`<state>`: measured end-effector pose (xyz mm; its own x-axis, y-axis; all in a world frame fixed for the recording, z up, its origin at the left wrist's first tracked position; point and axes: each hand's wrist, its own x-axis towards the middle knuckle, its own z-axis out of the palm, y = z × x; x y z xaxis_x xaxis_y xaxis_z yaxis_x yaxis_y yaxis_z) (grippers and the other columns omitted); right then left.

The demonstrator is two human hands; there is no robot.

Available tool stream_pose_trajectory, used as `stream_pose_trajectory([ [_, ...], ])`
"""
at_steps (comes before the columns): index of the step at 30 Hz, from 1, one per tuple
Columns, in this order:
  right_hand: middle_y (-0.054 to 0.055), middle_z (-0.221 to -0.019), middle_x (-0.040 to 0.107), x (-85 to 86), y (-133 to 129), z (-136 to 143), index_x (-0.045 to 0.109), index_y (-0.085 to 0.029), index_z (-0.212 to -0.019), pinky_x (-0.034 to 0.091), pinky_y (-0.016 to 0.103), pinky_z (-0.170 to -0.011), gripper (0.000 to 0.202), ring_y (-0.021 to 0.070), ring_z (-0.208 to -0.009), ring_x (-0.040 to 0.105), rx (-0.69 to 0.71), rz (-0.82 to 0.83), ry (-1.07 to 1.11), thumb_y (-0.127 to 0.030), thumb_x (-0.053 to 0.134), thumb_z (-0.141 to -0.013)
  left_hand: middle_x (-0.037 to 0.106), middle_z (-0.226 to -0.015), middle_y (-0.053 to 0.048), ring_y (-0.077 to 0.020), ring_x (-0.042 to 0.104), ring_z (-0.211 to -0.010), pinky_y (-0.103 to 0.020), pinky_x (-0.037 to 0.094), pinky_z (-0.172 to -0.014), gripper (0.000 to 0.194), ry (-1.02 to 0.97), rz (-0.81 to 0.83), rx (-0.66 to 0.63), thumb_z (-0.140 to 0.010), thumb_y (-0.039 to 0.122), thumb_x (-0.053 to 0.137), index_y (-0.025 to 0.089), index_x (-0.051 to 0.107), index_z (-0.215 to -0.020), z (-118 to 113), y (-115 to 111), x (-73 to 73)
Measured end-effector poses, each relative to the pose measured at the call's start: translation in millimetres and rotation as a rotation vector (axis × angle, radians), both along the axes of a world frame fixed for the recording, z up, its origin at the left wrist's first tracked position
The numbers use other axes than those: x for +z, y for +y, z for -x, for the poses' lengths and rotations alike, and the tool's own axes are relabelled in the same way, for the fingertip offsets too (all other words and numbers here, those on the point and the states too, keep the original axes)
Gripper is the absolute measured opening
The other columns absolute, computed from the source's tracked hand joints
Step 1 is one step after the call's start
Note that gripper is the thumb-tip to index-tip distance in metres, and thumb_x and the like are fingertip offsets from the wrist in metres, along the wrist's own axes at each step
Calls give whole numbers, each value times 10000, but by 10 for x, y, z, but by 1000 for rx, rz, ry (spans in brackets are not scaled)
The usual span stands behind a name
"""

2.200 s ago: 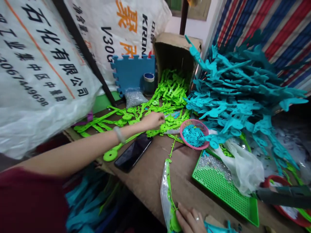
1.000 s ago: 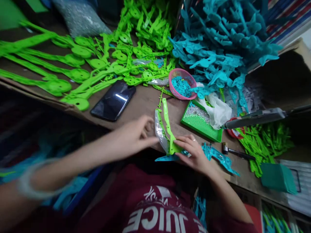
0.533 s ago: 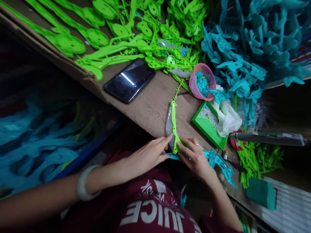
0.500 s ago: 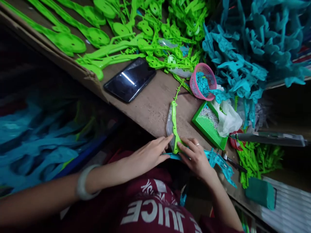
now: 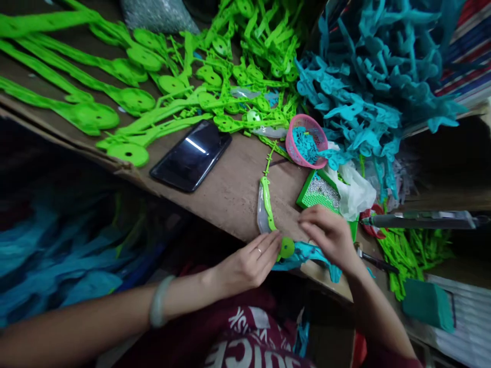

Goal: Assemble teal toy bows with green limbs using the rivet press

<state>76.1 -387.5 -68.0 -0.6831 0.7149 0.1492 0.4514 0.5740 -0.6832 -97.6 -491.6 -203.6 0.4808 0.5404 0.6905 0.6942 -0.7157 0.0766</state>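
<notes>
My left hand has its fingers closed over the near end of a bright green plastic part, whose round disc end shows past the fingertips. A clear plastic blade-shaped piece lies along that part's left side. Beneath the disc, a blue plastic part rests at the table's front edge. My right hand is raised beside it, thumb and fingers drawn together near a green tray of small silvery pieces. Whatever those fingers hold, if anything, is too small to make out.
A black phone lies left of the part. Behind stand a pink basket of small blue pieces, heaped green parts and a pile of blue parts. An electric screwdriver-like tool hangs at right. A dark pen-like tool lies below.
My right hand has left the green part and moved up and right toward the tray, fingers drawn together. My left hand has shifted over the part's near end. The camera view has moved slightly.
</notes>
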Motion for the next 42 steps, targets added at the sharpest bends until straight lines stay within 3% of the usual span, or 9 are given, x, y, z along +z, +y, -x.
stream_pose_trajectory([
  [3, -50, -493, 347, -123, 345, 550, 356, -228, -536, 338, 249, -455, 581, 96, -460, 346, -196, 170, 511, -548, 445, -1013, 692, -1266, -261, -309, 673, -1205, -441, 522, -1076, 365, 72, -41, 17, -935, 71, 468, -63, 620, -1240, -11, -19, 23],
  [6, -65, -475, 245, -580, 609, 1032, 259, -246, -516, 227, 251, -433, 647, 81, -449, 233, -190, 406, 509, -697, 303, -977, 690, -1270, -260, -302, 680, -1185, -445, 494, -1099, 380, 121, -53, 39, -936, 83, 473, -68, 614, -1255, -3, -31, 51],
  [10, -71, -442, 241, -966, 671, 1247, 275, -251, -467, 191, 267, -435, 646, 61, -431, 222, -119, 450, 508, -665, 478, -919, 700, -1264, -236, -312, 680, -1185, -443, 489, -1092, 388, 175, -83, 49, -933, 98, 460, -52, 631, -1247, 37, -29, 69],
  [20, -69, -464, 218, -715, 354, 1066, 257, -250, -499, 196, 276, -432, 659, 71, -444, 206, 68, 501, 374, -725, 422, -925, 743, -1182, -185, -293, 704, -1107, -430, 483, -1073, 361, 163, -117, 39, -915, 111, 465, -10, 669, -1188, 32, -28, -25],
  [26, -59, -523, 277, -371, 93, 327, 314, -221, -533, 202, 261, -474, 580, 83, -494, 245, -237, 388, 583, -550, 496, -974, 723, -1236, -200, -296, 672, -1179, -418, 546, -1012, 354, 40, 91, -68, -965, 236, 525, 17, 656, -1211, 122, 82, 99],
  [30, -55, -517, 306, -337, -313, -231, 354, -224, -570, 263, 255, -461, 471, 99, -464, 310, -424, 205, 642, -350, 442, -1015, 630, -1415, -167, -278, 552, -1367, -460, 470, -1140, 423, 56, 376, -366, -952, 235, 502, 91, 600, -1338, 385, 390, 262],
  [34, 52, -763, 625, -468, -648, -478, 600, -190, -831, 475, 311, -635, 103, 174, -713, 569, -139, -400, 42, -189, 545, -918, 622, -1428, -159, -269, 570, -1345, -462, 435, -1164, 477, 218, 320, -569, -929, 109, 505, 107, 543, -1404, 475, 694, 234],
  [36, 123, -968, 703, -589, -747, -508, 643, -144, -1044, 544, 364, -731, 183, 220, -862, 628, 14, -593, -196, -171, 539, -895, 694, -1323, -145, -265, 639, -1245, -444, 493, -1097, 387, 225, 205, -587, -967, 136, 519, 112, 584, -1348, 422, 755, 214],
  [42, 220, -1181, 690, -872, -787, -533, 593, -26, -1252, 567, 446, -946, 409, 292, -1137, 630, 111, -694, -329, -317, 535, -971, 764, -1110, -145, -247, 730, -940, -388, 600, -848, 224, 255, -102, -535, -990, 150, 522, 92, 652, -1164, 253, 821, 231],
])
